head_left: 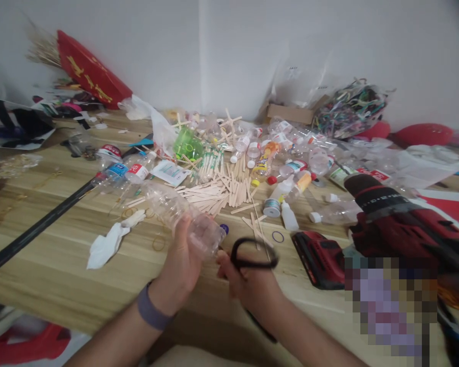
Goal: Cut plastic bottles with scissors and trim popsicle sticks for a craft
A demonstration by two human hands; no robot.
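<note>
My left hand (182, 260), with a dark band on its wrist, is closed around a clear plastic bottle (168, 206) lying tilted above the table, one end toward me. In my right hand (248, 280) is a pair of scissors (254, 253) with black handles. The blades are largely hidden at the near end of the bottle, so I cannot tell whether they touch or pierce it. A blue bottle cap (224, 229) shows just beside the bottle's near end. Flat wooden sticks (210, 193) lie in a heap beyond my hands.
At right stand a red and black power drill (390, 214) and a red battery pack (321, 260). Several bottles, including a green one (188, 144), crowd the back. A black rod (42, 224) crosses the left side. A crumpled white tissue (107, 245) lies near my left hand.
</note>
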